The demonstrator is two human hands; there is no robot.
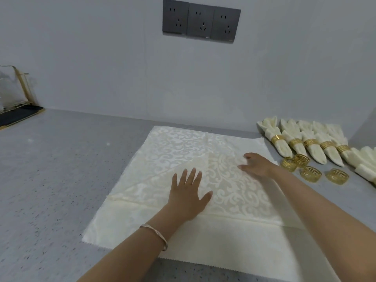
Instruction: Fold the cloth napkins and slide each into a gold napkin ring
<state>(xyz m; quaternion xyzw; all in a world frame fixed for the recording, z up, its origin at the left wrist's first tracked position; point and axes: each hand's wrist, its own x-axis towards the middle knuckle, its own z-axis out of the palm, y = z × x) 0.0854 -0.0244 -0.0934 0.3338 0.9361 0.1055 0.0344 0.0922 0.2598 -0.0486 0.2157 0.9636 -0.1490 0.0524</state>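
Had the cream napkin [179, 151] spread flat on the grey counter [61, 159], dead centre, right under both hands. Pressed the left hand [188, 195] palm-down on a triangular flap [230, 192] folded over the middle, fingers straight and fanned wide, gripping nothing. Set the right hand [256, 165] just beside it, further out and to the right, fingers stretched low on the cloth, a touch blurred, apparently holding nothing either. Read the flap's tip as pointing away, toward the wall [101, 58], just beyond the left fingertips, with the crease, its long axis, running left to right close to the left wrist. Could not tell the plain cloth nearest the body for part of the same napkin or a second one beneath. Judged the fold only partly done: smoothing now, more folding to come, probably toward a long narrow shape fit for a ring. Found four loose gold rings [310, 174] waiting off to the right, near the right hand and well apart from the left, so reckoned the right hand the likelier fetcher. Spotted a row of finished napkins [314, 151] behind those rings, each ringed, narrow ends pointing toward the near right, fanned ends toward the wall
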